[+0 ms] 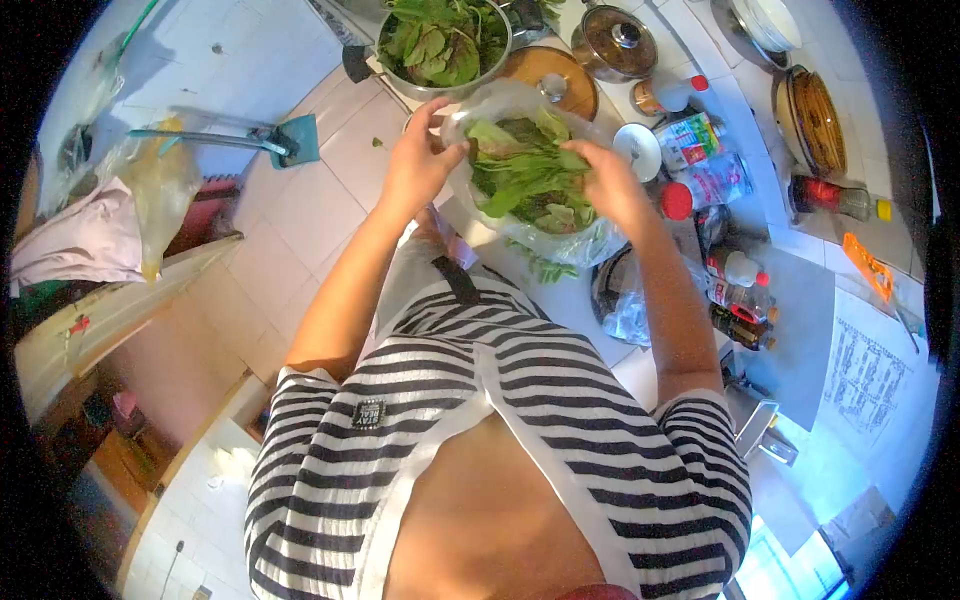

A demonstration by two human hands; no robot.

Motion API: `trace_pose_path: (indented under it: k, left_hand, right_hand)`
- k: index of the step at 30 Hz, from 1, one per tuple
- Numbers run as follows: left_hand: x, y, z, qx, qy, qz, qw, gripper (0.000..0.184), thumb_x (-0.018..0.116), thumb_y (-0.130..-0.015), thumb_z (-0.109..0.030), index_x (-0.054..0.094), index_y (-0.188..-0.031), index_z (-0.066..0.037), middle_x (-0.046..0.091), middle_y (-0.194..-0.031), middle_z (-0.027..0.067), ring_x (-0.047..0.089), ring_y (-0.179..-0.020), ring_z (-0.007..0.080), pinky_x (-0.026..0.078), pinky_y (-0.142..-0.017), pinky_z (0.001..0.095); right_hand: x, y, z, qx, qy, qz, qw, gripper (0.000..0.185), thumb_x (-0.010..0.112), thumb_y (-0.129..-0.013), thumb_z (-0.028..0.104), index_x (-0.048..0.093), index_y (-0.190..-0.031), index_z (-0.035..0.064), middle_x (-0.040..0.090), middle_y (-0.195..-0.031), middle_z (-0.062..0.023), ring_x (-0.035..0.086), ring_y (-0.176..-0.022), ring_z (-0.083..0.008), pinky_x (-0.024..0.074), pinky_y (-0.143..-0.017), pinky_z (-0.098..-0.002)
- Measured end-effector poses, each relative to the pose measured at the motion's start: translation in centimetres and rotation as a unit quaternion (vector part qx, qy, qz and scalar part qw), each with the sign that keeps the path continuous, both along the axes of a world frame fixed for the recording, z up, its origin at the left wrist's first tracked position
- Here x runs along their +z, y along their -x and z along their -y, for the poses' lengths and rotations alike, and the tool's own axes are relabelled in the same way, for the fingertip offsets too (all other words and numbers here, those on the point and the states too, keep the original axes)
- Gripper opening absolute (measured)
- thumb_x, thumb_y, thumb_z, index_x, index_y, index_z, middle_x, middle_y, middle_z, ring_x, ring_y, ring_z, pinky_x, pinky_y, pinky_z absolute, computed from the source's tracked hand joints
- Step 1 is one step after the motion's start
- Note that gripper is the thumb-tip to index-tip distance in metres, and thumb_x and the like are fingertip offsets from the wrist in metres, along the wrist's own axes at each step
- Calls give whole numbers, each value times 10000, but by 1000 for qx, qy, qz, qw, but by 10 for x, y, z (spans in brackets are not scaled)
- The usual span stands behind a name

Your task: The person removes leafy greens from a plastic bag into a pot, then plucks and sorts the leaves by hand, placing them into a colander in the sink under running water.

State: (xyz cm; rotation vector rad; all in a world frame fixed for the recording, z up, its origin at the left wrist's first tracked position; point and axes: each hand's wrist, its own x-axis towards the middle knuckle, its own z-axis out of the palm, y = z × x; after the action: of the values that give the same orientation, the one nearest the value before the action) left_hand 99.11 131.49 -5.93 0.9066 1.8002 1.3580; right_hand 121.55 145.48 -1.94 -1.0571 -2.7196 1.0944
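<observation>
A clear plastic bag (600, 243) full of leafy greens (525, 170) sits in front of me with its mouth spread wide. My right hand (608, 183) is closed on some of the greens, thumb and fingers at the leaves' right end. On the other side, my left hand (422, 160) is at the bag's left rim, its thumb and fingers apart with nothing visible between them. Beyond the bag is a metal pot (496, 68) heaped with more leaves (440, 40). A few loose leaves (540, 262) lie on the counter below the bag.
A round wooden lid (575, 85) and a lidded pan (614, 45) stand at the back. Along the right are a white bowl (637, 152), a red-capped bottle (677, 200) and several condiment bottles. A dustpan (296, 141) is on the left over the tiled floor (310, 205).
</observation>
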Motion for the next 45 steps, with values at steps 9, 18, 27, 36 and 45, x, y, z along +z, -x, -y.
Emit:
trace_pose_path:
  k: [9, 18, 27, 36, 45]
  left_hand:
    - [25, -29, 5, 161, -140, -1, 977, 249, 583, -785, -37, 486, -1014, -26, 518, -955, 31, 532, -858, 124, 430, -712, 244]
    - [17, -62, -17, -25, 22, 354, 934, 289, 474, -869, -142, 482, -1137, -35, 544, -1064, 38, 501, -1009, 151, 402, -851, 270]
    - [41, -61, -26, -53, 44, 582, 810, 368, 517, -867, -246, 431, -1197, -111, 527, -1108, 54, 534, -977, 197, 484, -816, 369]
    - [10, -62, -4, -65, 65, 405, 910, 274, 494, -863, -107, 481, -1130, -50, 578, -1007, 48, 558, -875, 143, 473, -741, 309]
    - [86, -69, 4, -37, -66, 373, 925, 603, 617, -819, -198, 303, -1296, -5, 452, -1222, 109, 465, -1079, 195, 392, -906, 298]
  right_hand:
    - [-24, -41, -23, -239, 247, -143, 928, 300, 627, -782, 39, 523, -1060, -5, 603, -975, -84, 570, -880, -176, 450, -807, -293]
    - [-4, -38, -26, -271, 528, -254, 764, 312, 547, -776, -36, 529, -1086, -1, 595, -1011, -91, 584, -893, -216, 496, -770, -356]
    - [19, -31, -32, -161, 648, -462, 583, 312, 505, -855, 242, 555, -1095, 50, 595, -1044, -93, 584, -903, -226, 486, -790, -390]
    - [27, -16, -22, -236, 612, -470, 590, 355, 457, -867, 308, 543, -1103, 57, 586, -1051, -106, 573, -913, -248, 482, -782, -403]
    - [51, 16, -2, -331, 558, -436, 624, 402, 422, -875, 371, 533, -1110, 63, 576, -1061, -118, 557, -934, -271, 478, -778, -411]
